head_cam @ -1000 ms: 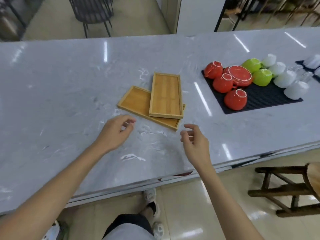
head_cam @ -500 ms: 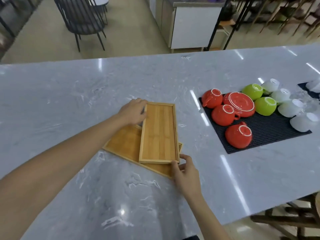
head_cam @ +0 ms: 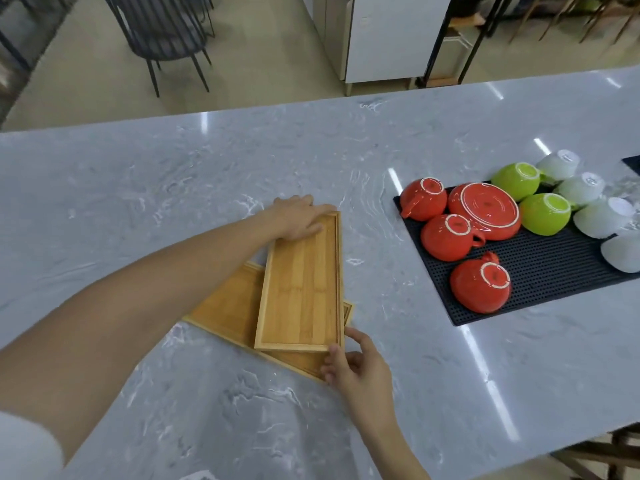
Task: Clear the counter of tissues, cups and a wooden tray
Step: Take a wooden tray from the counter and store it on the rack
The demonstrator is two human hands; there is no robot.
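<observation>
Two wooden trays lie stacked on the grey marble counter. The upper wooden tray sits crosswise over the lower wooden tray. My left hand grips the upper tray's far end, thumb on the inside. My right hand holds the upper tray's near right corner with its fingertips. To the right, a black mat carries upturned red cups, a red saucer, green cups and white cups. No tissues are in view.
Beyond the counter's far edge stand a dark metal chair and a white cabinet. A wooden stool shows below the counter's near right edge. A second dark mat peeks in at the right border.
Both hands went from hovering near the trays to taking hold of the upper tray, left at its far end, right at its near corner. The camera has moved closer.
</observation>
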